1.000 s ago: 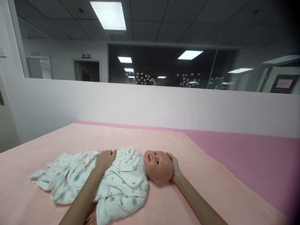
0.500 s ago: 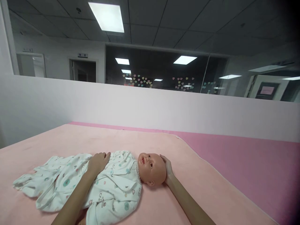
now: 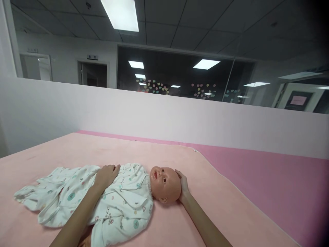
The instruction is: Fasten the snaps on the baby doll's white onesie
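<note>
A baby doll (image 3: 166, 185) lies on its back across a peach blanket (image 3: 195, 216), its bald head to the right. It wears a white printed outfit (image 3: 128, 202) with long legs spread to the left. My left hand (image 3: 106, 176) rests on the outfit around the doll's middle, palm down, fingers bent over the far side; what is under the fingers is hidden. My right hand (image 3: 183, 187) cups the top of the doll's head from the right, fingers curved round it. Part of a doll hand shows below my left forearm.
A pink mat (image 3: 269, 178) shows past the blanket's right and far edges. A low white wall (image 3: 167, 116) stands behind, with glass above it. Doors and ceiling lights are visible beyond the glass.
The camera view has shifted slightly. Both hands keep the same places on the doll, and the doll has not visibly moved on the blanket.
</note>
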`<state>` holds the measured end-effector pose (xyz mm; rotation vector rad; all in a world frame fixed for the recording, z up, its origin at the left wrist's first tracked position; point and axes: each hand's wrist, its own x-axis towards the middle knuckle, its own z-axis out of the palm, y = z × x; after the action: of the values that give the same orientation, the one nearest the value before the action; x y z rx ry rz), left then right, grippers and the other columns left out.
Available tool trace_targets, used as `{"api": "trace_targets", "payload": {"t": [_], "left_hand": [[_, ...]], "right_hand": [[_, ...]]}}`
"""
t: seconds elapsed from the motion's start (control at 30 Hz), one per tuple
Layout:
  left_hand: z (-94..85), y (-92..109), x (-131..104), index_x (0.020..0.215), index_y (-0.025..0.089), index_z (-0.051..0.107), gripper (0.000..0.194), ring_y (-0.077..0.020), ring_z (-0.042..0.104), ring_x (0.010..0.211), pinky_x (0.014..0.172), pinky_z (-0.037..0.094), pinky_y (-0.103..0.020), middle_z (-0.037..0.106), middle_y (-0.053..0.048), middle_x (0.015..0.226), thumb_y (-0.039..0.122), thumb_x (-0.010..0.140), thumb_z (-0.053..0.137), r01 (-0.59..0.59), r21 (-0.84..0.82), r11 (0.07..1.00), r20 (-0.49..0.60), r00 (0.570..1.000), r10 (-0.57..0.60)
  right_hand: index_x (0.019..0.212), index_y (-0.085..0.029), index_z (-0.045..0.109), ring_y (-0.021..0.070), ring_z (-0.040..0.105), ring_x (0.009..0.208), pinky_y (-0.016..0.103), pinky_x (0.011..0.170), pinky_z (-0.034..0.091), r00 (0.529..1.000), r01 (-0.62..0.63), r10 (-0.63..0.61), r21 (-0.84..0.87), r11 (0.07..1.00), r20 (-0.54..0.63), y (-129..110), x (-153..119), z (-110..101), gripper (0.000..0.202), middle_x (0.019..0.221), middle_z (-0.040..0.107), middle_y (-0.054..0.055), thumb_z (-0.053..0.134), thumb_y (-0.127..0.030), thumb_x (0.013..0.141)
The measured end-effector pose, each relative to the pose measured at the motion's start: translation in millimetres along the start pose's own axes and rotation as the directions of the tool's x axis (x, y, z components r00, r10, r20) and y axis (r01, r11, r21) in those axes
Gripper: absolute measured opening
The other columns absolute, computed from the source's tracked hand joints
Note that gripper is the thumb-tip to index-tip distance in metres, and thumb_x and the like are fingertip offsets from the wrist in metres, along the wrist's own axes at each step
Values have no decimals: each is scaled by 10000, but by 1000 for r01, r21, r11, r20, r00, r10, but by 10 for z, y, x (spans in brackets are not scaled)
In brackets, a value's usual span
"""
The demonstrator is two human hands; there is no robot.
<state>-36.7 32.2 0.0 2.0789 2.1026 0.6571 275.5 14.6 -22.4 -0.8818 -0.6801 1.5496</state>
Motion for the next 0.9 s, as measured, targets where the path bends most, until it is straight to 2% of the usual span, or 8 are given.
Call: {"api": "trace_targets", "payload": {"t": [0.13,0.3,0.5,0.77,0.9], "left_hand": [[9,-7,-3,609,168,547,490,-237,574,749,563,336,-275,637,-97,766,452,848,226,-2,1,1000,-17,1000,2],[8,-4,-24,625,170,560,480,-230,571,783,605,349,-281,644,-99,799,422,855,222,-28,10,1000,-50,998,29],[4,-4,-17,661,152,585,485,-234,572,818,629,363,-288,647,-114,848,412,858,227,-21,-1,1000,-44,999,21],[20,-24,19,725,145,622,514,-233,579,795,631,379,-293,650,-119,846,424,865,213,-43,26,999,-37,998,44],[15,-17,7,705,146,617,512,-242,571,801,639,380,-300,647,-125,843,429,859,219,-39,39,999,-49,998,41]], "right_hand": [[784,-151,628,258,620,788,387,781,444,1000,10,-10,-2,1000,19,23,-23,-10,313,803,675,70,486,-424,724],[882,-128,634,294,596,890,436,834,419,994,-31,33,-20,999,108,15,-60,23,400,897,662,100,441,-447,737],[896,-120,633,292,582,924,428,849,415,995,-57,58,-15,998,83,-6,-67,53,407,898,663,108,449,-445,734],[905,-155,643,262,608,865,396,805,454,997,-9,11,-27,1000,82,17,-57,24,334,869,672,72,488,-391,726],[979,-151,629,281,598,913,430,828,445,990,-38,41,-24,999,135,12,-90,55,389,959,653,92,466,-404,733]]}}
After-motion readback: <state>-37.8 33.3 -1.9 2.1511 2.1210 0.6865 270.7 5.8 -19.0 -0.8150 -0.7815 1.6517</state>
